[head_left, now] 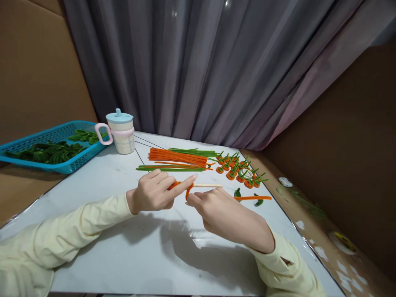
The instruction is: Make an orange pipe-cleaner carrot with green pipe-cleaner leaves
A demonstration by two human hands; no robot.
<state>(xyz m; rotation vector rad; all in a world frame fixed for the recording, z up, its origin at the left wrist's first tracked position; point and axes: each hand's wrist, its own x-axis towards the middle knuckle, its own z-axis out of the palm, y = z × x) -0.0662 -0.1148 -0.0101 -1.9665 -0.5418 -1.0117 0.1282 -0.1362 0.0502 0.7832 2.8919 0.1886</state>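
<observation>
My left hand [157,190] is closed round a thin wooden stick [208,185], its index finger stretched along it. Orange pipe cleaner [189,190] is coiled on the stick near my left fingertips. From the coil it bends down to my right hand [213,206], whose fingers pinch it. An orange length [255,198] sticks out to the right behind that hand; whether it is the same pipe cleaner is hidden. Two small dark green leaf-like pieces [237,193] lie by it on the white table [130,251].
Beyond my hands lie orange pipe cleaners [176,156] and green pipe cleaners [167,168]. Several orange pieces with green stems [232,174] surround a white ring [246,173]. A lidded cup [123,140] and a blue basket [71,166] of green pieces stand left; a curtain [185,74] hangs behind.
</observation>
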